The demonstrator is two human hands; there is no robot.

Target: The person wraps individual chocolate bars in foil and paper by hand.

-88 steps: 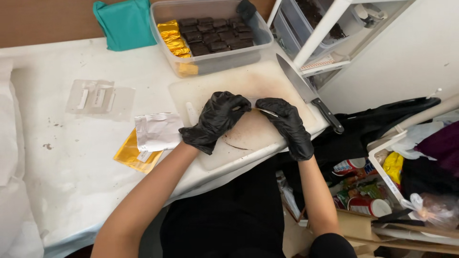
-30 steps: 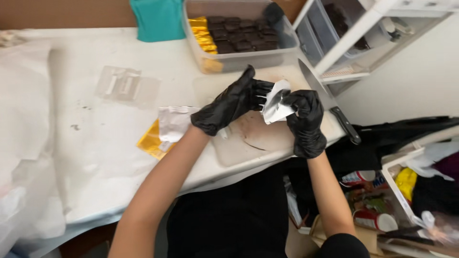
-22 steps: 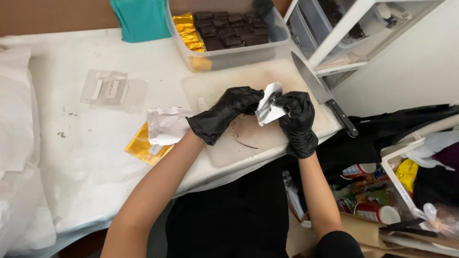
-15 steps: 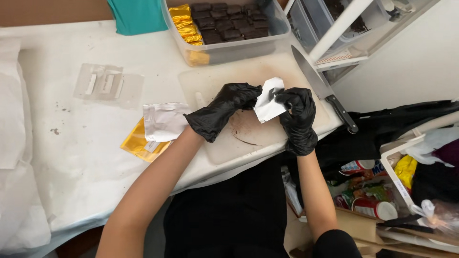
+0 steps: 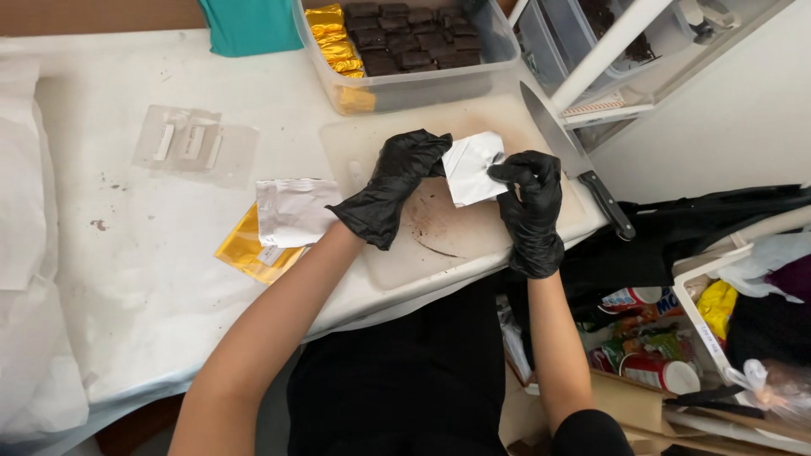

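Wrapper (image 5: 475, 167) was lifted off the board (image 5: 473, 232) earlier and is now held above it. Left hand (image 5: 394, 184) and right hand (image 5: 530, 198), black-gloved, each grip pinching its edges. Gold and white wrappers (image 5: 279, 224) lie left on the table (image 5: 127, 253); knife (image 5: 574, 160) lies right.

Behind the hands (image 5: 473, 181), the tub (image 5: 405, 80) walls off the bench (image 5: 127, 253). A knife (image 5: 574, 160) lies close on the right, its blade apparently over the board (image 5: 456, 245). Wrappers (image 5: 274, 224) lie left; beyond them the bench is open.
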